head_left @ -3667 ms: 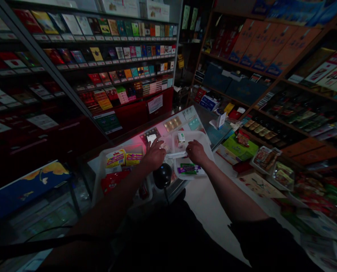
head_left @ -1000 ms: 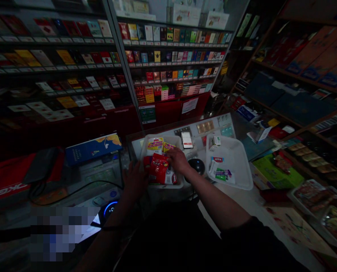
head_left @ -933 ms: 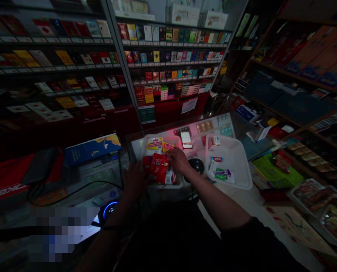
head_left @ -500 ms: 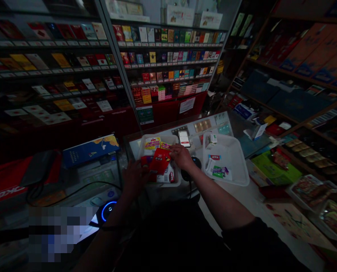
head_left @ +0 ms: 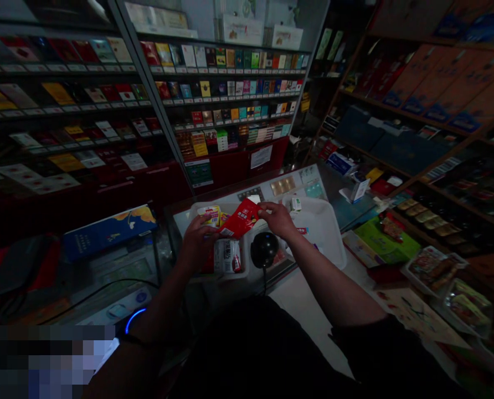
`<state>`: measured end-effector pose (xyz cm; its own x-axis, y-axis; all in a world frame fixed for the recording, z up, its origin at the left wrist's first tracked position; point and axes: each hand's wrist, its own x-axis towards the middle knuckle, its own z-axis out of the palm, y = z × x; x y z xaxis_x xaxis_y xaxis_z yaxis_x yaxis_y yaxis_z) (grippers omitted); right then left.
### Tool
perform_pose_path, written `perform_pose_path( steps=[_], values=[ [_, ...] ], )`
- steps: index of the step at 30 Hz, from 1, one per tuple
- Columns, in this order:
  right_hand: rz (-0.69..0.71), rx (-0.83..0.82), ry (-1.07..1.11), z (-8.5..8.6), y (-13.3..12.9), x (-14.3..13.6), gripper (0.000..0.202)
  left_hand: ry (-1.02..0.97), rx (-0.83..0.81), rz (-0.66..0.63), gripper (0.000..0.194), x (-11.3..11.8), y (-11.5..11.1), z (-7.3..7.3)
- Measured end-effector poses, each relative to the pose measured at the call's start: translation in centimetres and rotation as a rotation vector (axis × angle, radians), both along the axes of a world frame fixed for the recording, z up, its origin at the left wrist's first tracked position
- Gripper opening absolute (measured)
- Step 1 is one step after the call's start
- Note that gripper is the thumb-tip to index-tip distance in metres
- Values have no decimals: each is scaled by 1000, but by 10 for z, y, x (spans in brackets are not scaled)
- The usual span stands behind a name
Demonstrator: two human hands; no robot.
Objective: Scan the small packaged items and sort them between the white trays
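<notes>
As the right hand (head_left: 277, 219) pinches a red snack packet (head_left: 241, 219) whose other end meets the left hand (head_left: 196, 239), grip unclear, positioning between them appears the current step, the next calling for clearance from the black barcode scanner (head_left: 264, 249).

By one head-worn camera, the scene is viewed forward and down: left hand (head_left: 197, 238), right hand (head_left: 279, 220) and bench (head_left: 266, 194) are framed near, from above, while the shelves (head_left: 230, 72) are seen farther off
</notes>
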<state>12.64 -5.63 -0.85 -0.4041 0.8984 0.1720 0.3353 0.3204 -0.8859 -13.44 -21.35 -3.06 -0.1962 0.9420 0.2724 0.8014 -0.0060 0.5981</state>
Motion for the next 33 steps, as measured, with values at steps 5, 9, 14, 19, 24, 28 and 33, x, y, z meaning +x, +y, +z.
perform_pose_path(
  steps=[5, 9, 14, 19, 24, 28, 33],
  values=[
    [-29, 21, 21, 5, 21, 37, 15, 49, 34, -61, 22, 30, 29, 11],
    [-85, 29, 11, 2, 35, 62, 15, 96, 5, -86, 23, 53, 51, 19],
    [-153, 27, -41, -8, 50, 85, 17, 130, -47, -105, 25, 68, 82, 20],
    [-178, 18, -111, -19, 64, 99, 15, 178, -92, -166, 26, 76, 104, 8],
    [-177, -21, -135, -32, 74, 106, 14, 215, -119, -204, 26, 82, 114, -10],
    [-176, -14, -159, -43, 80, 111, 14, 249, -143, -199, 26, 89, 120, -20],
    [-169, -24, -211, -56, 85, 115, 13, 272, -172, -182, 25, 95, 124, -30]
  ],
)
